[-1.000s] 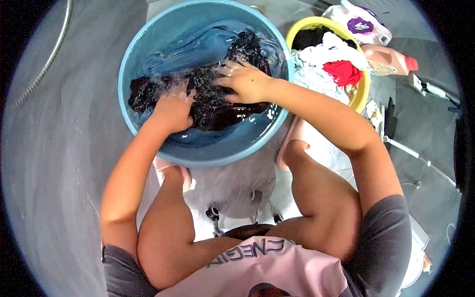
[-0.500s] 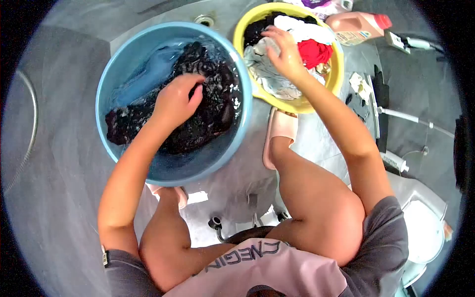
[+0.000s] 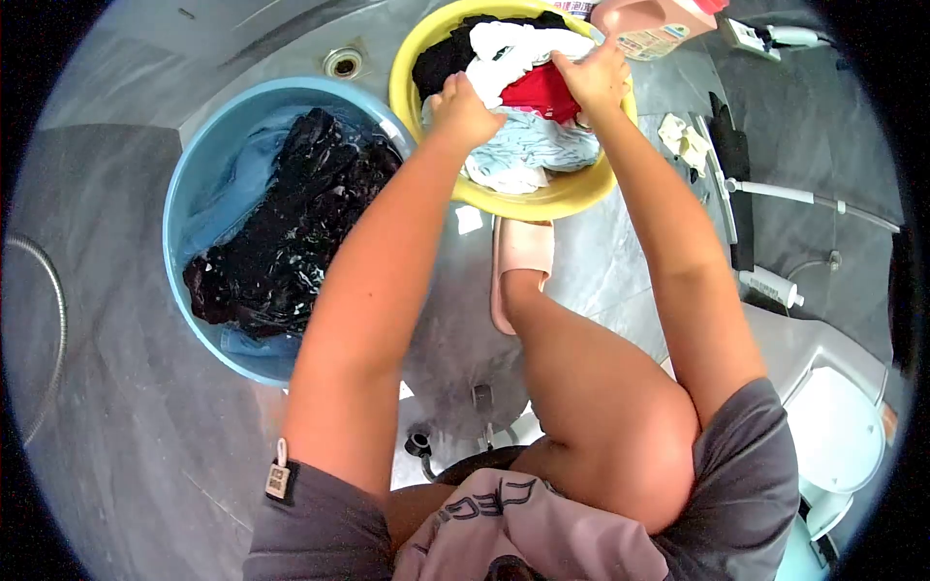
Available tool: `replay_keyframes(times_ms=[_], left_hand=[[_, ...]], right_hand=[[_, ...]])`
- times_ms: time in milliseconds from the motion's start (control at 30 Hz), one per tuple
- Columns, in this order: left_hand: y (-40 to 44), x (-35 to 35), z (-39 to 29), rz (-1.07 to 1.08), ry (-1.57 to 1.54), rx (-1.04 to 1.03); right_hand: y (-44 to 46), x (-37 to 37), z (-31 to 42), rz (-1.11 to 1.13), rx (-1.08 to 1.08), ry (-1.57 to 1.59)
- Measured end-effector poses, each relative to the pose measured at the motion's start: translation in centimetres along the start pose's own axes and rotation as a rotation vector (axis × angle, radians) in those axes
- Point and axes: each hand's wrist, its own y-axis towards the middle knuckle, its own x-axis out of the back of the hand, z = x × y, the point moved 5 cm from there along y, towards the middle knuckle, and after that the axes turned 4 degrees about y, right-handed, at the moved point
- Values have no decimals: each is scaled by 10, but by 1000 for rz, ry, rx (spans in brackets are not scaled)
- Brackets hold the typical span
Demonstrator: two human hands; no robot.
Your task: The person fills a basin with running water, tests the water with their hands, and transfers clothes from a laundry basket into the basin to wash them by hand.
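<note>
Both of my hands are at the yellow basin (image 3: 542, 205), which is heaped with clothes. My left hand (image 3: 463, 114) lies on the left of the heap, by a white garment (image 3: 499, 73), its fingertips partly hidden in the cloth. On the right, my right hand (image 3: 593, 79) has thumb and fingers apart beside a red garment (image 3: 542, 94). Pale blue cloth (image 3: 538, 143) lies below the red one, and black cloth (image 3: 441, 66) behind. To the left, a blue basin (image 3: 177, 261) holds dark wet clothes (image 3: 291, 218) and blue fabric (image 3: 232, 189) in water.
A pink detergent bottle (image 3: 651, 24) stands behind the yellow basin. A floor drain (image 3: 343, 63) is behind the blue one. At right are a white tube (image 3: 771, 287), a pale cloth (image 3: 684, 142) and a toilet (image 3: 835, 426). A metal hose (image 3: 60, 320) hangs left.
My left hand has left the blue basin and reached the yellow one. My right hand, earlier in the blue basin, moved to the yellow basin and then to its right side. The view has shifted right.
</note>
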Motion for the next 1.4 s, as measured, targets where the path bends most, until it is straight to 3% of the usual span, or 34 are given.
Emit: replay_keyframes(times_ms=[67,133,200,267,300,333,400,433,533,600,667,700,733,767,800,833,967,1000,1067,1200,1233,1267,1367,1400], left_hand=[[-14,-2,-2,-77,20,16],[-24,-15,-2,102,-23,76],[-27,-20,-4,108,-39,68],[-41,-19,-6,167,-52,188],[-37,-20,-2,148,-16,172],[-36,-20,-2,147,-18,174],[-37,-14,2,-21,-60,225],[-35,-11,4,-24,-60,230],[-27,16,9,-324,-489,189],[-7,30,23,-532,-809,-84],[-5,72,33,-468,-1066,-174],[-5,98,42,-454,-984,-269],[-42,141,32,-339,-919,-119],[-35,152,65,-461,-731,-179],[-58,180,68,-433,-703,-205],[-78,203,75,-474,-516,-114],[-141,249,133,-547,-367,-101],[-157,257,144,-575,-267,-151],[-189,263,159,-609,-170,-267],[-235,254,191,-576,209,-285],[-243,253,195,-606,161,-232],[-249,257,199,-612,162,-219],[-267,263,190,-514,661,-257],[-274,263,194,-516,661,-247]], right_hand=[[-5,3,-12,-5,-4,-13],[-13,2,-14,29,127,-72],[-20,3,-16,-13,145,-50],[-26,12,-11,-188,328,44],[-25,6,-20,-70,190,327],[-27,7,-17,-69,193,327],[-35,15,0,-173,425,368],[-38,19,11,-169,428,372],[-57,61,74,-235,697,582],[-61,72,103,-237,728,795],[-62,80,130,-201,746,864],[-65,80,141,-167,757,927],[-68,78,150,-162,762,936],[-71,73,161,-39,757,1060],[-76,67,172,87,749,1185],[-82,58,182,194,724,1296],[-124,43,213,612,557,1252],[-129,45,220,514,809,975],[-148,39,235,426,1062,893],[-182,36,258,279,1383,612],[-193,31,263,250,1501,602],[-205,25,265,281,1598,556],[-242,17,262,328,1810,528],[-250,15,258,391,1845,533]])
